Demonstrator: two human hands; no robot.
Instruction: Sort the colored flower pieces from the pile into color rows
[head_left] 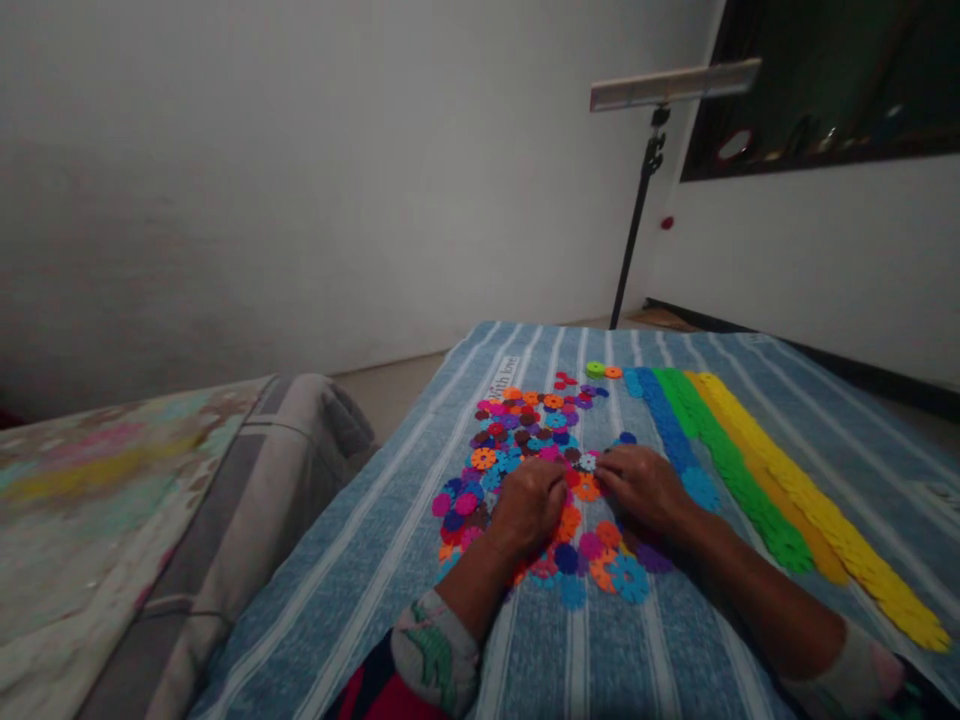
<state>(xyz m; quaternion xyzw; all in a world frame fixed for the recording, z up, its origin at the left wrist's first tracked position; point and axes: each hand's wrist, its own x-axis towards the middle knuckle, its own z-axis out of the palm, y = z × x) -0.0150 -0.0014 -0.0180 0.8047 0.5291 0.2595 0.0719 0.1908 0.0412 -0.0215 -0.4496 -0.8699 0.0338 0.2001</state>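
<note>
An orange toothed plastic disc [586,489] is being pinched between the left hand [527,506] and the right hand [643,484], both curled, over the pile of multicoloured plastic discs [525,440]. Neighbouring discs are probably being risked: a wrist drag could scatter them toward the blue disc row [670,430].

The room is dim and grey, and the light bar [673,84] on its stand gives little glare. Edges bend with wide-angle distortion. The left foreground is soft and blurred.
</note>
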